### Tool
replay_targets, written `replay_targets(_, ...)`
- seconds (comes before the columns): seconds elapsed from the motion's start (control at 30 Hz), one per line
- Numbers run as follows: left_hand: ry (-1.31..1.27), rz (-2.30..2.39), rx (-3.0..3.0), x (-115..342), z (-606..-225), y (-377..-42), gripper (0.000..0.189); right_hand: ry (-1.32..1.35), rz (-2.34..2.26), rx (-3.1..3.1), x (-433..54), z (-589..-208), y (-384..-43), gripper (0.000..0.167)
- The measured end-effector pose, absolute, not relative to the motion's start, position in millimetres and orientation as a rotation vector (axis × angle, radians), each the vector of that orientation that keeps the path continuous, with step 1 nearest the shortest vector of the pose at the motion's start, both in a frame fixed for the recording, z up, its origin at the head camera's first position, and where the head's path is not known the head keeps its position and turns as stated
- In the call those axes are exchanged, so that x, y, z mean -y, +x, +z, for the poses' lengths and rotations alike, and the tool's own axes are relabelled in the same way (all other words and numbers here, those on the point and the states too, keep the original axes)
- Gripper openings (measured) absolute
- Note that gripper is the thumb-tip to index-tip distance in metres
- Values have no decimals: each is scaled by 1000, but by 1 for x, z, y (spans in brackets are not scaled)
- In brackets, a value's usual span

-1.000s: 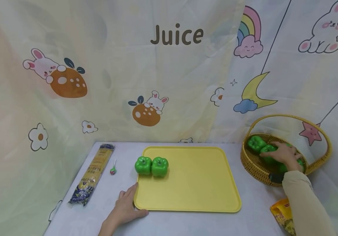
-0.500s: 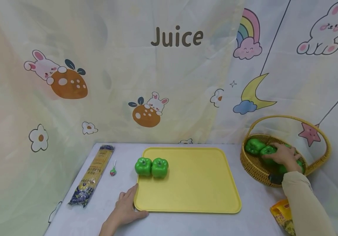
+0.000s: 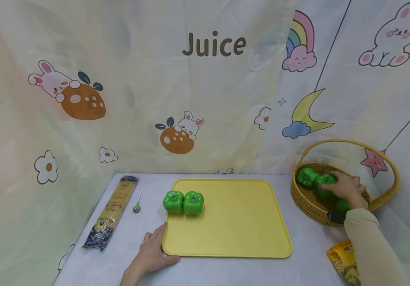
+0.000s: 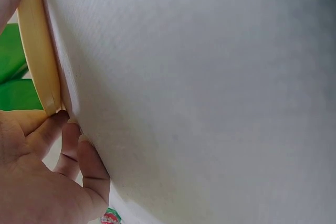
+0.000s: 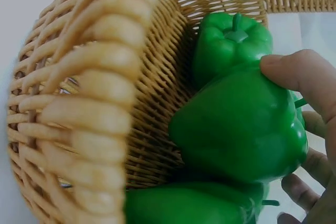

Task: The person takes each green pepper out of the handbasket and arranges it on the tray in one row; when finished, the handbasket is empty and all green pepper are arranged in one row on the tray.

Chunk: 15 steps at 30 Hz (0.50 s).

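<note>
My right hand (image 3: 347,190) reaches into the wicker basket (image 3: 305,206) and grips a green bell pepper (image 5: 236,124), thumb on its near side and fingers around the other. Another bell pepper (image 5: 231,43) sits beside it, and one more (image 5: 184,205) lies below in the right wrist view. My left hand (image 3: 151,252) rests at the near left corner of the yellow tray (image 3: 240,222), thumb along the front edge and fingers spread against the left edge. Two bell peppers (image 3: 173,201) stand side by side at the tray's left.
Left of the tray lie a lollipop (image 3: 136,207) and a long pack of noodles (image 3: 112,212). A yellow snack bag (image 3: 344,258) is partly under the right sleeve. The basket's tall handle (image 3: 348,140) arches over its opening. A printed curtain (image 3: 219,87) hangs behind the table.
The right hand's fingers have closed further around the pepper inside the basket, and the hand has shifted slightly right. The neighbouring pepper has shifted slightly left. The left hand and tray stay put.
</note>
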<state>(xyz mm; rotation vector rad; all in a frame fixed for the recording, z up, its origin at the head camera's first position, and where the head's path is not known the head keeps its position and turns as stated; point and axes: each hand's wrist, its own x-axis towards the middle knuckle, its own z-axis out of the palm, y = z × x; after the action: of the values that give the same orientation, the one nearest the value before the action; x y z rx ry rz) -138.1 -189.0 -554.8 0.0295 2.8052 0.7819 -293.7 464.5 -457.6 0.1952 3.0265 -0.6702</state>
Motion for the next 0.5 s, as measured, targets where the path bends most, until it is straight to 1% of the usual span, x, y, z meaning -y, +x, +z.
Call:
replay_targets(0.33,35,799,-2824,188,-554,-136,127,106,-676,-3073,-458,-443,-295,97)
replay_targets(0.5,29,794,-2828,188,-554,-137,127,37,-727,-3062,-452,-433,-295,95)
